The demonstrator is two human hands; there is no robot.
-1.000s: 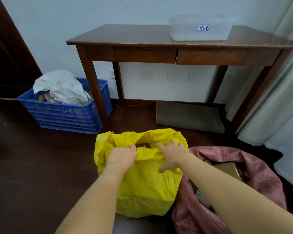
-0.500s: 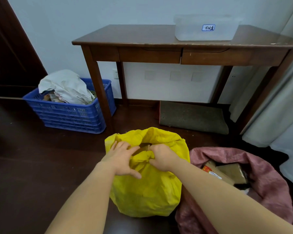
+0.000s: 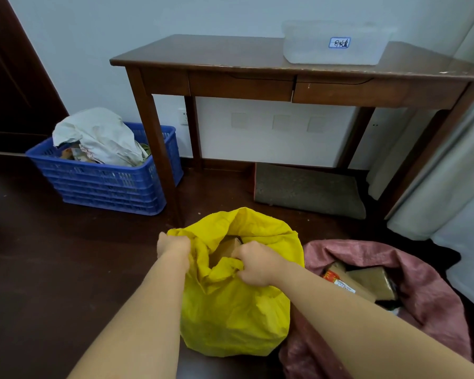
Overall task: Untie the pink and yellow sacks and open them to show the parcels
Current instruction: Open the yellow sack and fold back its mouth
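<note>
Your left hand (image 3: 173,246) and right hand (image 3: 253,265) pinch the yellow sack (image 3: 236,310) rim on the near floor, fingers curled, spreading it so a parcel (image 3: 226,247) shows; the pink sack (image 3: 411,269) lies open right.

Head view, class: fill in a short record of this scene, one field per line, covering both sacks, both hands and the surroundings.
Yellow sack: yellow sack upright on the dark floor, mouth partly open, a brown parcel showing inside
Pink sack: pink sack beside it, open, parcels visible
Left hand: left hand grips the yellow sack's left rim
Right hand: right hand grips a bunched fold of the rim
Behind: wooden desk bearing a clear plastic box
Left of desk: blue crate holding white sacking
</note>
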